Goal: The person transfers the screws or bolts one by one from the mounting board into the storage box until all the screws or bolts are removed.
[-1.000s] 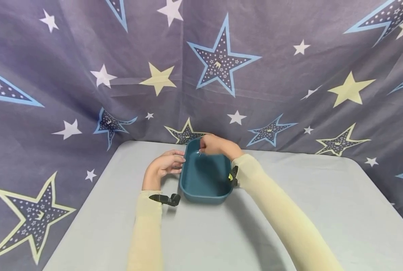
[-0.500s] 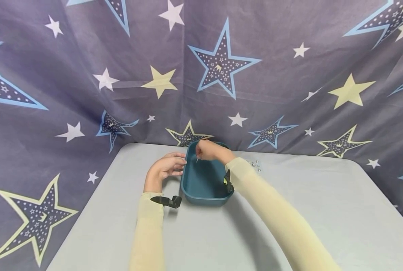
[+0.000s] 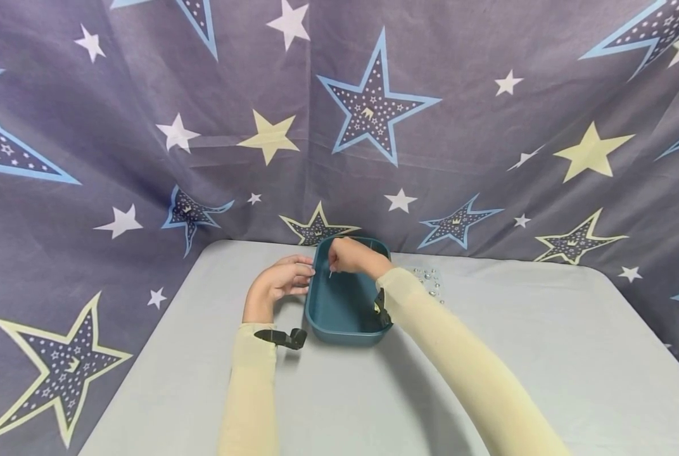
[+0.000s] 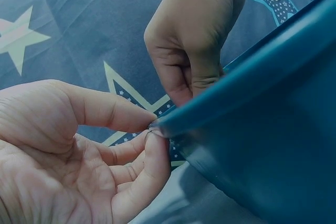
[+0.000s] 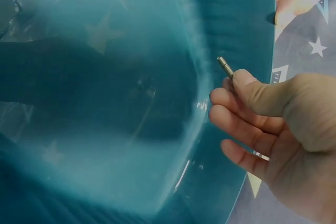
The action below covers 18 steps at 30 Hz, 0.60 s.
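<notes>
**Small screw held over a teal tray**

A teal tray (image 3: 345, 310) sits on the pale worktop (image 3: 488, 354), near its far edge and close to the star-printed cloth (image 3: 374, 126) hung behind. The right hand (image 3: 348, 255) hovers over the tray's far end with its fingers curled, pinching a small metal screw (image 5: 226, 66) between thumb and forefinger (the threaded tip points up toward the tray wall in the right wrist view). The left hand (image 3: 282, 278) lies just beside the tray's left wall, thumb and forefinger pinched against the rim (image 4: 157, 125); whether something tiny sits between them I cannot tell. A scatter of small shiny bits (image 3: 427, 278) lies on the worktop to the right of the tray.
</notes>
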### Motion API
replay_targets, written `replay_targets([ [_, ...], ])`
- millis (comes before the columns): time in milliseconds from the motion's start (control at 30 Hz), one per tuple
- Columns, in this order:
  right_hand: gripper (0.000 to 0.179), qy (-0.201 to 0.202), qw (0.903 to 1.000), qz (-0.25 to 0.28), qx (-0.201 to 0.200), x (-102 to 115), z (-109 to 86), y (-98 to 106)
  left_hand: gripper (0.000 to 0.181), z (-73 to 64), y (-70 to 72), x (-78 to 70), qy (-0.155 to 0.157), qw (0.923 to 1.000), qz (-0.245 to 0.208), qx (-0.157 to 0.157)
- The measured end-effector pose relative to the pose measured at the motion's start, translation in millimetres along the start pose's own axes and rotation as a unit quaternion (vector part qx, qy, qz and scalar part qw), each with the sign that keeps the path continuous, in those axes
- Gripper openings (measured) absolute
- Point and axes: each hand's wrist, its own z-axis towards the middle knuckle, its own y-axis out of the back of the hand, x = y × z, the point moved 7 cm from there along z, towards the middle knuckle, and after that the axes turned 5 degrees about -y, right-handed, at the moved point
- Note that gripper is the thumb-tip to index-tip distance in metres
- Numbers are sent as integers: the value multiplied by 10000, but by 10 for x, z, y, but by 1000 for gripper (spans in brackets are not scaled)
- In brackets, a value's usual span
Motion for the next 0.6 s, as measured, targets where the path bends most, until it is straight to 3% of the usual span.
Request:
replay_targets([
  [600,5,-267,9990,156,323,9,41,-208,43,-13,9,6,-50,10000,-22,38],
])
